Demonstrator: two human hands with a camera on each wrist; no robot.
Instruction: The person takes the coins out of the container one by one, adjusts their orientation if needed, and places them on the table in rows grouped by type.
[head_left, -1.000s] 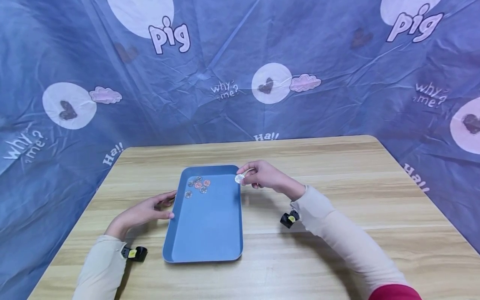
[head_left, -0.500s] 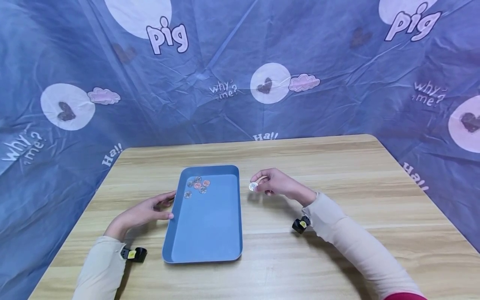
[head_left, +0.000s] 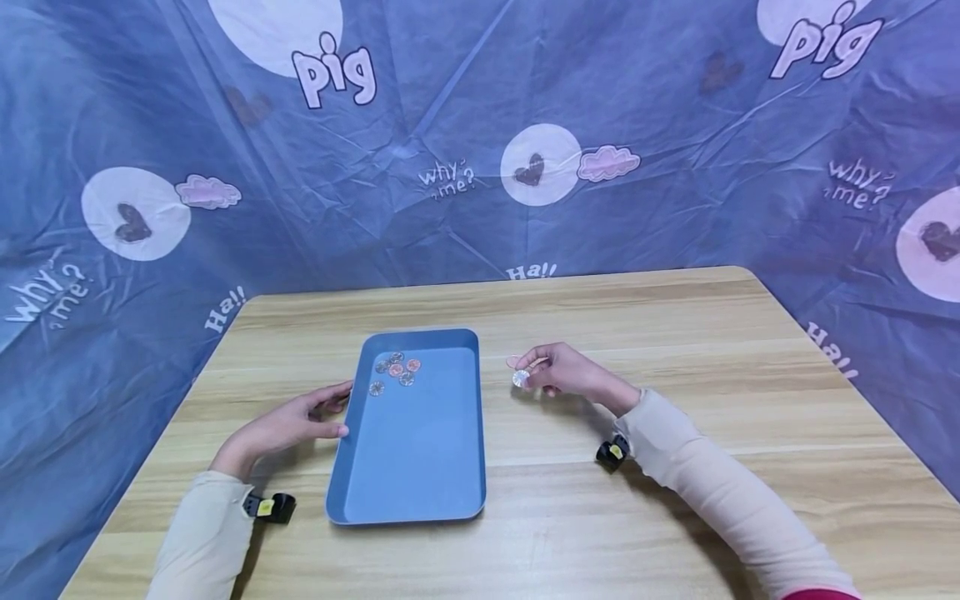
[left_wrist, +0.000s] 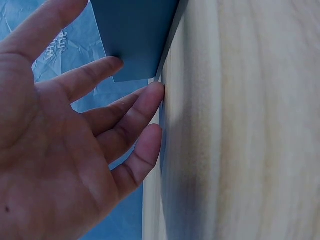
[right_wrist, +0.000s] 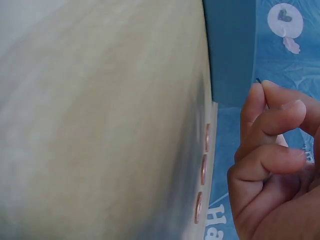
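My left hand (head_left: 281, 429) rests against the left side of a blue tray (head_left: 480, 450), its thumb at the rim; in the left wrist view a fingertip touches the tray's wall (left_wrist: 135, 40). Right of the tray, my right hand (head_left: 566, 372) pinches a silver coin (head_left: 521, 378) between thumb and index finger, above the table. Only its thin dark edge (right_wrist: 258, 80) shows in the right wrist view. A copper-coloured coin (head_left: 513, 362) peeks out beside those fingertips. Several silver and copper coins, such as a silver coin (head_left: 377, 388), lie in the tray's far left part.
Three copper coins, the middle coin (right_wrist: 203, 170) among them, lie on the table in the right wrist view; my hand hides most of that spot in the head view. The wooden table (head_left: 675, 333) ends at a blue printed cloth (head_left: 405, 233) behind.
My right hand has moved right and slightly toward me, from the tray's right rim to over the table, still pinching the silver coin. A copper coin now shows by its fingertips. The left hand stays put.
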